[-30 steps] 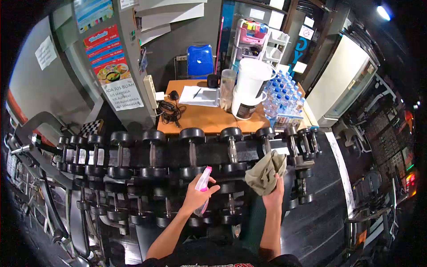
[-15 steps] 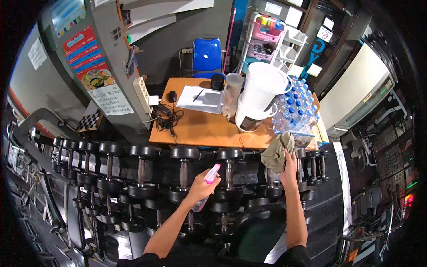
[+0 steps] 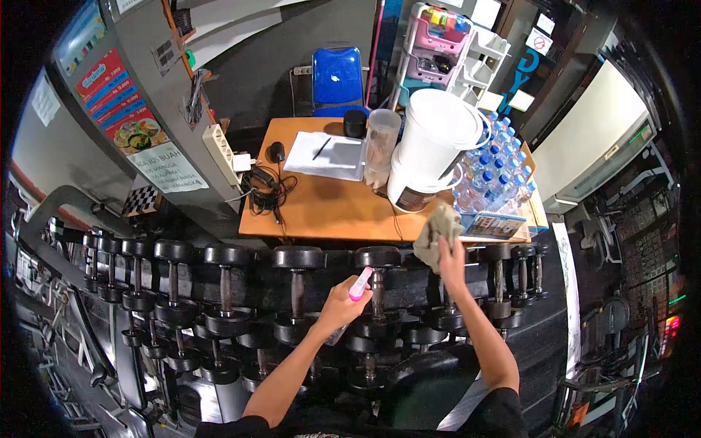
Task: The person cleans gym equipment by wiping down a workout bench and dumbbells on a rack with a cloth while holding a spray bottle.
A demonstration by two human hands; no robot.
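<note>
My left hand [image 3: 342, 306] is wrapped round a spray bottle [image 3: 361, 283] with a pink and white head; most of its body is hidden by the hand and wrist. It is held above the dumbbells [image 3: 298, 288] on the rack. My right hand [image 3: 451, 264] grips a greenish-grey cloth [image 3: 438, 235], which hangs bunched at the front edge of the wooden table [image 3: 321, 219], over the dumbbell row. Whether the cloth touches the table edge I cannot tell.
On the table stand stacked white buckets [image 3: 440, 131], a clear plastic container [image 3: 381, 146], many water bottles [image 3: 491, 171], papers [image 3: 321, 162] and tangled black cables [image 3: 267, 191]. Behind is a blue chair [image 3: 336, 80]. A pillar [image 3: 157, 80] rises at the left.
My right hand has moved left and slightly up with the cloth. My left hand has shifted a little right with the spray bottle. The view has tilted slightly.
</note>
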